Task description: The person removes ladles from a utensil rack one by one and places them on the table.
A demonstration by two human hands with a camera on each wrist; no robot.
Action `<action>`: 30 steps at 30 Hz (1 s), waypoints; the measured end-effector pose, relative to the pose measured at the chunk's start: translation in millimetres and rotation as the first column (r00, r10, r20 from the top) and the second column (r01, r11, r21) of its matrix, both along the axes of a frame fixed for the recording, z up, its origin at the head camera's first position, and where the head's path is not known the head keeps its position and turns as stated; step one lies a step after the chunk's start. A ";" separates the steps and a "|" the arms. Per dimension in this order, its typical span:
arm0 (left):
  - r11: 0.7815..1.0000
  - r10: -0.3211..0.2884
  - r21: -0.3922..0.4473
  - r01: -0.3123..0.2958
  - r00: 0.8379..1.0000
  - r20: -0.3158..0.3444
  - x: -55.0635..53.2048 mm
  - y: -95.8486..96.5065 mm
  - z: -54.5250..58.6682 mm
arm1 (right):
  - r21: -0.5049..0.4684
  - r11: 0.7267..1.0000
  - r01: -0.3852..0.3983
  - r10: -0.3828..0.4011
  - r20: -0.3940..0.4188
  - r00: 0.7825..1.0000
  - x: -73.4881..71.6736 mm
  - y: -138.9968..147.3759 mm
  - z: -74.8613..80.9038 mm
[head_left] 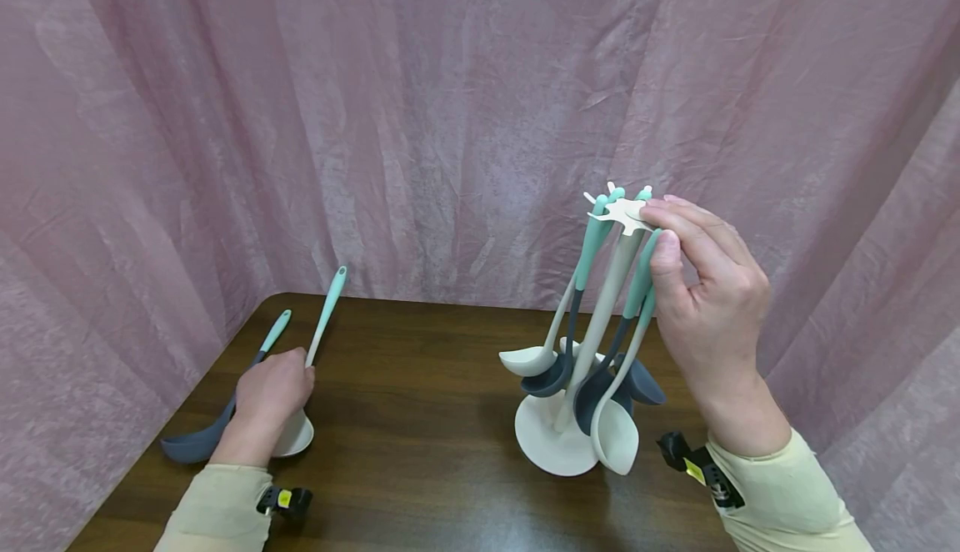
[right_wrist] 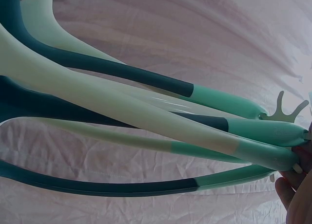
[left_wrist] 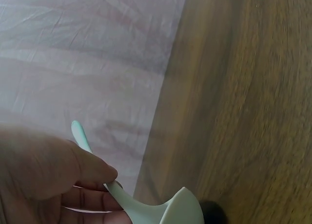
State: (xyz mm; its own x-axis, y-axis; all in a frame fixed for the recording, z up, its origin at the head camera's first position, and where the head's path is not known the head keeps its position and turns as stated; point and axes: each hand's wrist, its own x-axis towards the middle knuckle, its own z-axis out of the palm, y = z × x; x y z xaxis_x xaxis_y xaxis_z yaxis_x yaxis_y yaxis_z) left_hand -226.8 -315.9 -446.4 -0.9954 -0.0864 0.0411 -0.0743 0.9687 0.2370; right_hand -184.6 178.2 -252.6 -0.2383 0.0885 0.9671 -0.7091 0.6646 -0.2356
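My left hand grips the stem of a white ladle with a mint handle, at the table's left side. In the left wrist view the ladle's bowl hangs below my thumb. To the right, a white utensil rack carries several white and dark-blue utensils with mint handles. My right hand pinches the rack's hooked top beside a handle end. In the right wrist view that mint handle end lies against my fingers, with a hook tip poking out by it.
A dark-blue ladle with a mint handle lies left of my left hand, by the edge of the brown wooden table. Pink curtains hang behind and along the sides. Black straps with cameras sit on both wrists.
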 end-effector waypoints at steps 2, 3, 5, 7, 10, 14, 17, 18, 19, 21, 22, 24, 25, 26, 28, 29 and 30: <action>1.000 0.005 -0.005 -0.005 1.000 0.006 0.3 -2.1 0.0 | -0.001 1.000 0.000 0.000 0.000 1.000 0.0 0.0 -0.1; 1.000 0.005 -0.009 -0.005 1.000 0.006 0.4 -3.3 -0.4 | -0.001 1.000 -0.001 0.001 -0.001 1.000 0.1 0.0 -0.1; 1.000 0.009 -0.015 -0.009 1.000 0.006 0.6 -5.4 -0.6 | -0.002 1.000 0.000 0.000 -0.002 1.000 0.2 -0.1 -0.1; 1.000 0.012 -0.019 -0.011 1.000 0.007 0.9 -7.5 -1.1 | -0.003 1.000 -0.001 0.001 -0.002 1.000 0.5 -0.3 -0.1; 1.000 0.015 -0.015 -0.015 1.000 0.017 0.8 -11.0 -1.7 | -0.005 1.000 -0.001 0.001 -0.002 1.000 0.9 -0.7 0.1; 1.000 0.021 -0.012 -0.021 0.999 0.037 0.6 -15.6 -2.1 | -0.008 1.000 -0.006 0.006 -0.005 1.000 0.9 -1.1 0.4; 1.000 0.025 -0.014 -0.024 0.998 0.054 0.5 -19.2 -1.9 | -0.009 1.000 -0.006 0.006 -0.005 1.000 0.8 -1.2 0.4; 1.000 0.026 -0.015 -0.025 0.998 0.061 0.7 -20.4 -1.5 | -0.009 1.000 -0.006 0.006 -0.005 1.000 0.7 -1.3 0.3; 1.000 0.025 -0.017 -0.024 0.998 0.064 0.8 -21.6 -1.3 | -0.009 1.000 -0.005 0.005 -0.006 1.000 0.7 -1.3 0.2; 1.000 0.020 -0.018 -0.019 0.997 0.072 2.0 -23.5 -0.7 | -0.008 1.000 -0.004 0.004 -0.006 1.000 0.5 -1.4 0.0; 1.000 0.020 -0.018 -0.019 0.997 0.076 2.5 -24.3 -0.5 | -0.008 1.000 -0.005 0.005 -0.006 1.000 0.3 -1.5 -0.1; 1.000 0.021 -0.023 -0.019 0.997 0.080 3.5 -25.7 0.5 | -0.007 1.000 -0.004 0.004 -0.007 1.000 0.0 -1.6 -0.2; 1.000 0.021 -0.024 -0.019 0.996 0.082 3.9 -26.6 0.6 | -0.007 1.000 -0.004 0.004 -0.008 1.000 -0.1 -1.6 -0.2; 1.000 0.021 -0.024 -0.019 0.996 0.086 4.4 -27.5 0.5 | -0.006 1.000 -0.004 0.004 -0.008 1.000 -0.3 -1.7 -0.3; 0.999 0.029 -0.030 -0.027 0.995 0.092 4.3 -29.3 0.7 | -0.005 1.000 -0.002 0.002 -0.008 1.000 -0.6 -1.8 -0.5; 0.999 0.030 -0.033 -0.027 0.995 0.095 4.5 -30.3 0.3 | -0.004 1.000 -0.001 0.001 -0.009 1.000 -0.7 -1.9 -0.7; 0.999 0.031 -0.035 -0.028 0.994 0.102 4.5 -31.4 0.3 | -0.003 1.000 -0.001 0.001 -0.008 1.000 -0.9 -1.9 -0.8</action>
State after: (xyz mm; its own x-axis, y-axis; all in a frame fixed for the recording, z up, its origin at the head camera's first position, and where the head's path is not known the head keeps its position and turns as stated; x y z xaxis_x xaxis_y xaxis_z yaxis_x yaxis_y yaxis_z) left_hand -222.3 -347.3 -446.2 -0.9916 -0.1158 -0.0573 -0.1249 0.9729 0.1946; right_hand -185.5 176.3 -253.3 -0.2305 0.0911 0.9688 -0.7120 0.6628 -0.2317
